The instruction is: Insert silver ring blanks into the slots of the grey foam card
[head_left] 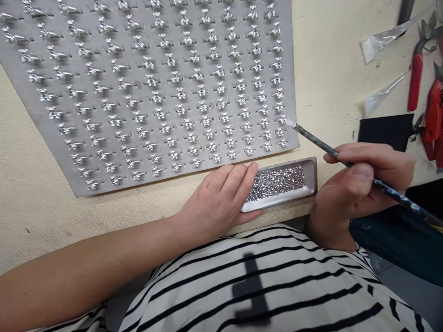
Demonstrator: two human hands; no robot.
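The right hand (353, 184) is clenching a slim paint-flecked stick (332, 154), its whitish tip reaching just beside a small silver charm (282, 120) at the corner of a grey board (290, 69) that is carrying rows of charms. The left hand (218, 198) is lying open, grasping nothing, its fingers (247, 182) resting across the left end of a metal tray (310, 177) filled with sparkling rhinestones (277, 183). The tray is sitting on the bench (328, 69) just beside the board's lower edge, while red-handled snips (415, 80) are lying off to the right.
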